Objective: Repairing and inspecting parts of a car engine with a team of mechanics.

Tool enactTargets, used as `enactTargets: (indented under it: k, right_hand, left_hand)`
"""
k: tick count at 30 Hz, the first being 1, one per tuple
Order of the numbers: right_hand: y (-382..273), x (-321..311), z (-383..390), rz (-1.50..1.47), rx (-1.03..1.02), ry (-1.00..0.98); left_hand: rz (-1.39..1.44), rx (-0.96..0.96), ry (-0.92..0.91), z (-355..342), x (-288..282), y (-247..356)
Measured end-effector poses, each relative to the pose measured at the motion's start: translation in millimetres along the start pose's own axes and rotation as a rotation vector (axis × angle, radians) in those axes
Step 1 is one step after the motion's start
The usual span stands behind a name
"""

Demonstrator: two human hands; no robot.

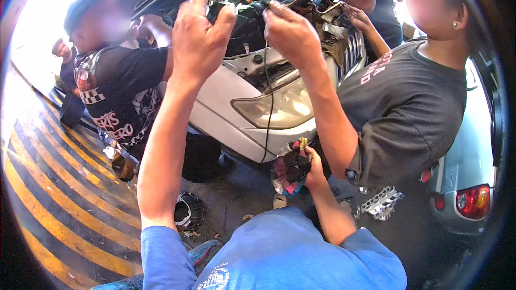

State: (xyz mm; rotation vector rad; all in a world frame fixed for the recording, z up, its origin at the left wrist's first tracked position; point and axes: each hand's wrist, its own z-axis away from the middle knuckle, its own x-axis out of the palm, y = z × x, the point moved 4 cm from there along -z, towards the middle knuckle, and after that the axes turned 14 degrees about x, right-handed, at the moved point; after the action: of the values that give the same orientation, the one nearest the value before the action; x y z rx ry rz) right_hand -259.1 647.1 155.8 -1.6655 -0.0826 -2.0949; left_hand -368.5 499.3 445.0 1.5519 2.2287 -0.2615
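Note:
My left hand is raised over the engine bay of a white car, thumb and forefinger curled round something small that I cannot make out. Low at the centre, my right hand holds a bundle of dirty multicoloured rags below the headlight. Just right of my left hand, a co-worker's hand pinches a black cable that hangs down across the front fender and headlight.
Co-workers flank me; others stand behind. On the floor are a metal housing, a cast metal part and a container. Yellow-black stripes mark the left floor. A silver car stands at right.

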Motion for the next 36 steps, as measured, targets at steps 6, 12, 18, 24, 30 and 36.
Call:
enactTargets:
  k: [6,12,18,24,30,36]
  right_hand:
    - [34,-103,33,-0.123,-0.044,0.041]
    - [46,-33,10,-0.037,0.002,-0.047]
    - [79,16,-44,-0.225,0.385,-0.712]
    - [61,-6,-71,0.649,0.203,0.050]
    - [32,-31,-62,0.623,0.156,0.300]
    - [5,-41,-50,0.567,0.095,0.457]
  left_hand:
    - [0.126,0.013,0.113,83,15,65]
    - [0.256,-0.533,-0.309,273,82,105]
    - [0.205,-0.722,0.085,337,64,42]
    - [-0.420,-0.746,0.190,377,6,-63]
    - [-0.479,-0.749,0.099,425,67,-146]
    - [0.159,-1.061,-0.433,492,108,-48]
